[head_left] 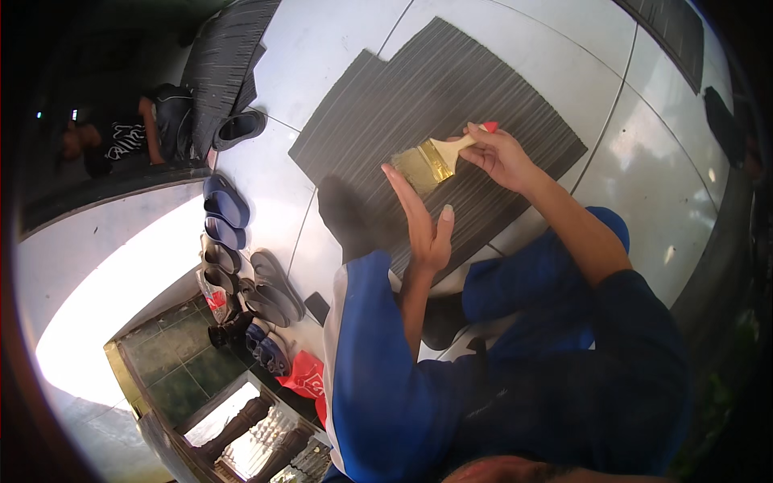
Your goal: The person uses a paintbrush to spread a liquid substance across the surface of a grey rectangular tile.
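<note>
A wide paintbrush (436, 166) with pale bristles, a gold metal band and a light wooden handle tipped in red is in my right hand (499, 157). The fingers pinch its handle, and the bristles point left. My left hand (423, 229) is held up flat beside the bristles, fingers together and thumb raised. Its fingertips are close to the bristle ends; whether they touch cannot be told. Below both hands lies a dark grey ribbed sheet (378, 105) on the tiled floor, one corner cut into a step.
Several pairs of sandals and shoes (225, 201) line the floor at the left, near a red plastic bag (306, 377). A dark phone-like object (316, 307) lies beside my leg. Another person (121, 137) sits at the far left. More ribbed sheets (229, 48) lie at the back.
</note>
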`<state>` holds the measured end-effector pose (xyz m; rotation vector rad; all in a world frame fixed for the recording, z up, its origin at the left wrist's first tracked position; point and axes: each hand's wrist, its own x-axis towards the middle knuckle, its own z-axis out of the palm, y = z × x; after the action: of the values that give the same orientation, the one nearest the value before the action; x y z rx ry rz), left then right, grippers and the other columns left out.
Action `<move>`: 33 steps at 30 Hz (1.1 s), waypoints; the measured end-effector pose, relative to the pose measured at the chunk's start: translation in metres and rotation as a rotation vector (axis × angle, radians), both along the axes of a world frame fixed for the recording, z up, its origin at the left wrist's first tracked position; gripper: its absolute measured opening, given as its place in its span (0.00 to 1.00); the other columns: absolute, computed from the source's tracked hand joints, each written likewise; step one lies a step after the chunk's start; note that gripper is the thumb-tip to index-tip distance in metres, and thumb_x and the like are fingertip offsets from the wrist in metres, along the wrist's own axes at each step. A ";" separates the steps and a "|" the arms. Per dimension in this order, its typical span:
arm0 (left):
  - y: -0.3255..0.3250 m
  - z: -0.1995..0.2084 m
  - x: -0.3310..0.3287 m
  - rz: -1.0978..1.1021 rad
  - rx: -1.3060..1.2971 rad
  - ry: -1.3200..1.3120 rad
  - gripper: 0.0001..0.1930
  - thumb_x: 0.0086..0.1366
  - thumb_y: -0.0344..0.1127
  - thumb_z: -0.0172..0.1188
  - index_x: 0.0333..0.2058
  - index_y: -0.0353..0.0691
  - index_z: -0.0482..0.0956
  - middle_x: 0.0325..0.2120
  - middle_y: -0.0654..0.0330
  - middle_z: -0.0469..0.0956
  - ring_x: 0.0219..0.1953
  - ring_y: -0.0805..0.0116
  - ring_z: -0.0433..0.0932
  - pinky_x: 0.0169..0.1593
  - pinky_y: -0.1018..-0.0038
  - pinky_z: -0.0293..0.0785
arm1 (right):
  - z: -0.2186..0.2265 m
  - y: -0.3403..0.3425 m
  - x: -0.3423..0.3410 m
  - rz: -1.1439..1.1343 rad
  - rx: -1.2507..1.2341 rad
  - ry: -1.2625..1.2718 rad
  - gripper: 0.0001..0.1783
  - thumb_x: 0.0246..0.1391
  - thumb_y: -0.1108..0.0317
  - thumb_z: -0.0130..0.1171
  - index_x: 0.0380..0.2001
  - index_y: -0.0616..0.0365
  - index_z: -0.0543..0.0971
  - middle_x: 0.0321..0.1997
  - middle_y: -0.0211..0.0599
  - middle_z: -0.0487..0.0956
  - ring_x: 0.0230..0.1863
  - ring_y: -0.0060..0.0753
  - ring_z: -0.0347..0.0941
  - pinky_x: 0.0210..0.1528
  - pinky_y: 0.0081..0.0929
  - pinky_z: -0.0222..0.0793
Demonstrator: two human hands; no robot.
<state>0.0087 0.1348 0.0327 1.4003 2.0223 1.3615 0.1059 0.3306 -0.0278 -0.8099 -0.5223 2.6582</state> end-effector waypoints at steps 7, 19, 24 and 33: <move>-0.009 -0.008 0.002 -0.015 -0.021 0.096 0.51 0.75 0.47 0.52 0.74 0.23 0.26 0.75 0.26 0.24 0.78 0.27 0.25 0.77 0.43 0.26 | -0.003 0.004 -0.004 0.005 0.083 0.110 0.16 0.73 0.56 0.57 0.49 0.58 0.79 0.54 0.47 0.84 0.51 0.24 0.82 0.55 0.16 0.81; -0.018 -0.004 -0.008 -0.042 -0.072 0.066 0.51 0.74 0.48 0.55 0.74 0.21 0.31 0.76 0.25 0.31 0.78 0.26 0.30 0.78 0.43 0.33 | -0.012 -0.004 0.001 0.048 -0.047 0.132 0.14 0.74 0.58 0.55 0.48 0.59 0.78 0.54 0.47 0.83 0.53 0.27 0.82 0.57 0.19 0.82; -0.019 -0.005 -0.006 -0.069 -0.085 0.054 0.52 0.73 0.48 0.56 0.74 0.21 0.31 0.76 0.25 0.31 0.78 0.25 0.31 0.78 0.42 0.34 | -0.015 -0.004 -0.001 0.029 -0.103 0.088 0.13 0.72 0.58 0.58 0.45 0.59 0.78 0.48 0.43 0.82 0.43 0.22 0.81 0.52 0.15 0.83; -0.008 -0.003 0.005 -0.108 -0.082 0.102 0.53 0.71 0.46 0.61 0.75 0.22 0.32 0.75 0.23 0.30 0.78 0.24 0.32 0.77 0.42 0.37 | -0.025 -0.004 -0.001 0.027 -0.191 0.162 0.13 0.73 0.61 0.58 0.41 0.62 0.78 0.37 0.35 0.80 0.36 0.20 0.80 0.42 0.12 0.82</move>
<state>0.0139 0.1266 0.0293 1.5472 2.0088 1.1713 0.1046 0.3262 -0.0526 -0.6331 -0.2434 2.7993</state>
